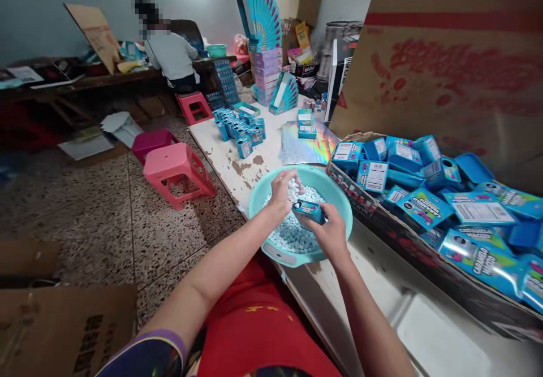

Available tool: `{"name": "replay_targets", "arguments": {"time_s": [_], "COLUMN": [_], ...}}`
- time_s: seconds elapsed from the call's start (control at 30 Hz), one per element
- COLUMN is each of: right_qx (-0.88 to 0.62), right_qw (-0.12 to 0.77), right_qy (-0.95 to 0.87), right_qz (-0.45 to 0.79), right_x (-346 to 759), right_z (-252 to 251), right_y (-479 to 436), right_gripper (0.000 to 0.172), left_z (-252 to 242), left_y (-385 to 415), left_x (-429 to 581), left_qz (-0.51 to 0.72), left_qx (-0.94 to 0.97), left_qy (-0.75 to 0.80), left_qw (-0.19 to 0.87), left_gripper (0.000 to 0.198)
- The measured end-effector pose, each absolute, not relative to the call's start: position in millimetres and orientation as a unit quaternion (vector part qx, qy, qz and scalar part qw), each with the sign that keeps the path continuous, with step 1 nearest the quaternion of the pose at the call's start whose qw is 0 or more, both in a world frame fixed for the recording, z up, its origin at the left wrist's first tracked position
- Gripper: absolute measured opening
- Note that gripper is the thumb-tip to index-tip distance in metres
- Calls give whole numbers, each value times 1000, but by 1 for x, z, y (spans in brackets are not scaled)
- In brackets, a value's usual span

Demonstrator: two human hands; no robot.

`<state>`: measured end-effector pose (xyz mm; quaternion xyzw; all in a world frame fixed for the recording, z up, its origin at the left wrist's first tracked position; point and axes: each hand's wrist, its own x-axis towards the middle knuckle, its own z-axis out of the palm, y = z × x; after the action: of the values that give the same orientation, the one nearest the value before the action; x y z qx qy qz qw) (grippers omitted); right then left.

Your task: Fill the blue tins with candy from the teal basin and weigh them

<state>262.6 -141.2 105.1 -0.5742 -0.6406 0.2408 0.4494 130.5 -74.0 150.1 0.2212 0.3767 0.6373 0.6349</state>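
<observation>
A turquoise basin (278, 252) stands at the table's near edge, with many small white balls (292, 233) inside. Over its middle, my right hand (331, 230) grips a small blue box (308, 210), tilted with its round opening toward the left. My left hand (282, 193) is cupped round a heap of white balls at the box's opening, its fingers curled. A few balls show at the hole. The palm side of my right hand is hidden behind the box.
A carton (403, 238) of blue boxes stands at the right. Grouped blue boxes (240, 125) and a shiny holographic sheet (307, 142) lie beyond the basin. Pink stools (172, 162) stand left. A person (172, 55) sits at a far table.
</observation>
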Motion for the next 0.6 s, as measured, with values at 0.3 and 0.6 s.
{"name": "replay_targets", "arguments": {"time_s": [0.3,0.6], "right_qx": [-573,-573], "right_qw": [412,419], "right_qy": [-673,-661], "right_qz": [223,241], "right_x": [261,265], "right_z": [109,109], "right_y": [-139,-141], "right_gripper": [33,45], "left_z": [142,146], "left_y": [-78,-81], "left_x": [127,132], "left_qz": [629,638], "left_qx": [250,258], "left_qy": [389,406], "left_qw": [625,602], "left_gripper": [35,36]}}
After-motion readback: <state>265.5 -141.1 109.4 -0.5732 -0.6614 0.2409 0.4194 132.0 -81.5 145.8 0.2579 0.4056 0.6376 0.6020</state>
